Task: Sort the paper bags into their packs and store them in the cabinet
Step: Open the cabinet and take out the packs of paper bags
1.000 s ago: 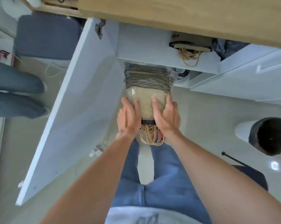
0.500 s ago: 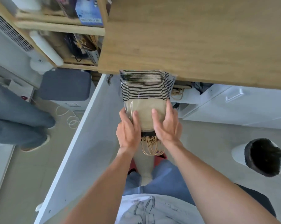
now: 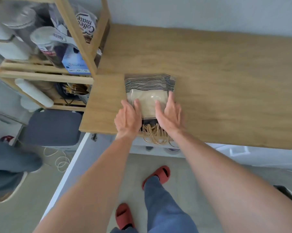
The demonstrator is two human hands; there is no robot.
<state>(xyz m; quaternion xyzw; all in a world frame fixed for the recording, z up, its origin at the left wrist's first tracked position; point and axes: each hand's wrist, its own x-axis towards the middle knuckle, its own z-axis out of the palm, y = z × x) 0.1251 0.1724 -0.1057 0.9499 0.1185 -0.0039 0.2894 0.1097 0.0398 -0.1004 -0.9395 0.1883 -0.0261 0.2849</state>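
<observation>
A wooden shelf (image 3: pixel 78 27) at upper left holds a Coffee mate bag (image 3: pixel 85 25) and a blue box (image 3: pixel 75 62). A grey cushion (image 3: pixel 52 127) sits below it. Red slippers (image 3: pixel 158 175) show at bottom centre.

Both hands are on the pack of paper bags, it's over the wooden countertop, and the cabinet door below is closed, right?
Not quite. In the head view the white cabinet door below stands open, not closed. The rest holds: the left hand and right hand are both on the pack of paper bags, over the wooden countertop.
</observation>
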